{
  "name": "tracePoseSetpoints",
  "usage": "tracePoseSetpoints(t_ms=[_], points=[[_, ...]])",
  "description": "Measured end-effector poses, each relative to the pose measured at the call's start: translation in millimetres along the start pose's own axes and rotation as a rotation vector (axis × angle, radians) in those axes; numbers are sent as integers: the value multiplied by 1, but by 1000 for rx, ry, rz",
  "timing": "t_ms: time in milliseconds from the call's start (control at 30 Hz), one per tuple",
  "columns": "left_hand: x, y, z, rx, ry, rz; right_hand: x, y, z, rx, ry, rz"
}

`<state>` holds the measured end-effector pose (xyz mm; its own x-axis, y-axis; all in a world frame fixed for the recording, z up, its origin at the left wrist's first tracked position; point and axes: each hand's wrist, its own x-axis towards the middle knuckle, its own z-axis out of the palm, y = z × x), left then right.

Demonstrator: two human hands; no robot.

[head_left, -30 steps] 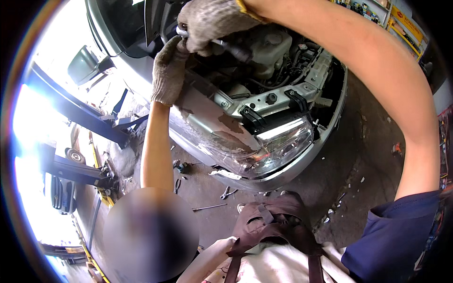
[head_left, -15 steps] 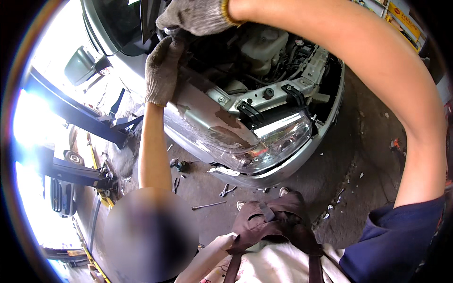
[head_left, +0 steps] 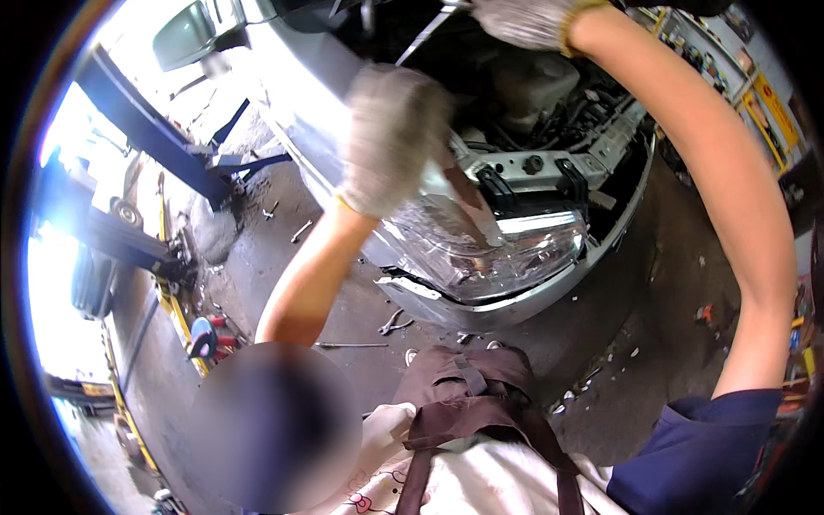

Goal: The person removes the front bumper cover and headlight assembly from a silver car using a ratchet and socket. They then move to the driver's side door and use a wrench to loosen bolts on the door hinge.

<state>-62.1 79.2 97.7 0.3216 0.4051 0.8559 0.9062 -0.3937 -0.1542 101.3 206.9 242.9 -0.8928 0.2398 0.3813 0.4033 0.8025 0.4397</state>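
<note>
A slim, shiny metal tool slants over the dark engine bay, between the gloved hands. The left hand is motion-blurred at its lower end, the right hand beside its upper end; whether either grips cannot be told. A yellow sign bears unreadable lettering. The bumper curves above a dark floor.

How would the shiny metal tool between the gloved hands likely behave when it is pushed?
The shiny metal tool is probably stiff: its narrow visible length looks straight. It may be rather heavy for its size, as its gleam suggests solid metal. Its smooth-looking surface could slip against knitted gloves.
</note>
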Motion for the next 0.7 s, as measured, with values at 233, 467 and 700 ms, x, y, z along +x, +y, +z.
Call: tracePoseSetpoints(t_ms=[233,467,700], points=[[-5,61,5,-145,-840,240,-39,6,4,-34,-151,312],[-13,64,16,-315,-654,53,-18,-29,-10,-1,-206,421],[-22,73,39,-368,-524,40,13,-48,-36,478,-395,823]])
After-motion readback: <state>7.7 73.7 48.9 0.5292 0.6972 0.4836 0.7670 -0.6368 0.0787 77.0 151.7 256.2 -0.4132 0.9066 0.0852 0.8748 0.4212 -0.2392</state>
